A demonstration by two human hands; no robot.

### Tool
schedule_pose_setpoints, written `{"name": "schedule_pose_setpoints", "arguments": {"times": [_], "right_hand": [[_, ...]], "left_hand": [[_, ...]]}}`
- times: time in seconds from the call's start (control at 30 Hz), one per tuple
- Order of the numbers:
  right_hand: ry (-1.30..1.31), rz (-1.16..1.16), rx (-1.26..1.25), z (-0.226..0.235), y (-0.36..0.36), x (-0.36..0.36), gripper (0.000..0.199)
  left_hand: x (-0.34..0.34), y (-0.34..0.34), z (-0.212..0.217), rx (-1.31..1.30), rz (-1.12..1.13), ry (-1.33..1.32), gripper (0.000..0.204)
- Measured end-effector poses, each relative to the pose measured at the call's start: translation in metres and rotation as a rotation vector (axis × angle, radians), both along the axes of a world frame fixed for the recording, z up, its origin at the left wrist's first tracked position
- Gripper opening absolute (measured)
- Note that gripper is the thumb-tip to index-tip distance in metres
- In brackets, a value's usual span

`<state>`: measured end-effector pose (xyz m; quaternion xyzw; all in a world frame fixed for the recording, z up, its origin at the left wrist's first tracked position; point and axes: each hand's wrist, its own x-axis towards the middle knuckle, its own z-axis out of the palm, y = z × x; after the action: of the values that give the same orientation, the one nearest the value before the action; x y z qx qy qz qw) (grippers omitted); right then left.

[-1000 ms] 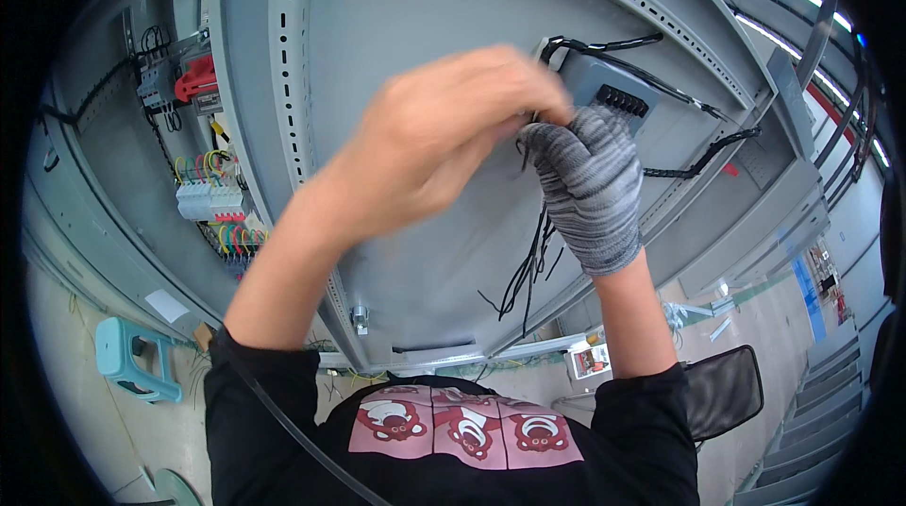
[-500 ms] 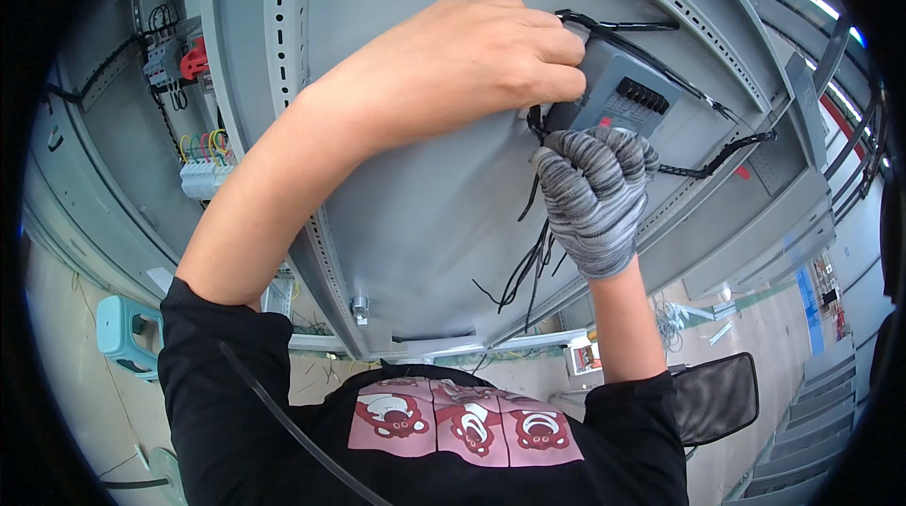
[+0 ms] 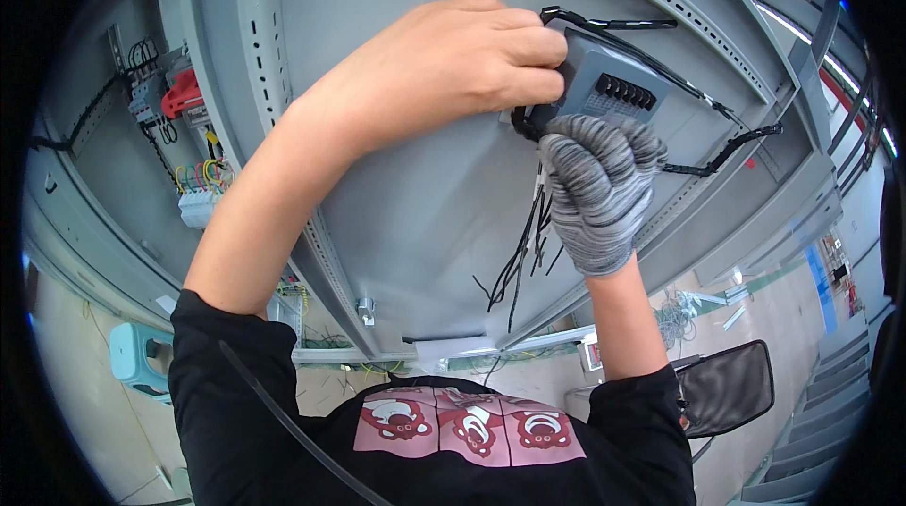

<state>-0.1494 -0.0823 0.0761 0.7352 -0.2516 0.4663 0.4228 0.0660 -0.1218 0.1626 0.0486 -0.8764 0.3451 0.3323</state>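
So the bare left hand [image 3: 500,58] was a blur over the glove a second ago; now it's steady at the left edge of the grey box [image 3: 590,58], so both hands are on the black cable bundle [image 3: 525,126] there. Left fingertips are hidden, can't tell their grip. Gloved right hand [image 3: 600,176] is curled right against it, clamped or not I can't tell. Cabinet [image 3: 415,213] houses that box; the left bay [image 3: 90,171] holds a red switch [image 3: 181,93] and white terminal blocks [image 3: 198,208].

turquoise stool [image 3: 130,355], black mesh backrest [image 3: 729,388], pale floor [image 3: 785,345]
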Motion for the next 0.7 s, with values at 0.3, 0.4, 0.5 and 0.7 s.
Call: {"name": "schedule_pose_setpoints", "arguments": {"times": [0.3,0.4,0.5,0.7], "right_hand": [[0.164,-0.048,0.089,0.004,0.009,0.038,0.019],[0.278,-0.089,0.132,0.014,-0.001,0.049,0.017],[0.364,-0.12,0.248,0.031,0.016,0.032,0.031],[0.452,-0.224,0.312,0.033,0.031,0.024,0.028]], "left_hand": [[0.001,-0.009,-0.001,-0.019,-0.068,-0.001,0.013],[0.003,-0.005,-0.002,-0.025,-0.128,0.066,0.007],[0.008,0.004,0.007,0.047,0.013,-0.082,0.008],[0.005,-0.009,-0.003,-0.024,-0.134,0.081,0.006]]}}
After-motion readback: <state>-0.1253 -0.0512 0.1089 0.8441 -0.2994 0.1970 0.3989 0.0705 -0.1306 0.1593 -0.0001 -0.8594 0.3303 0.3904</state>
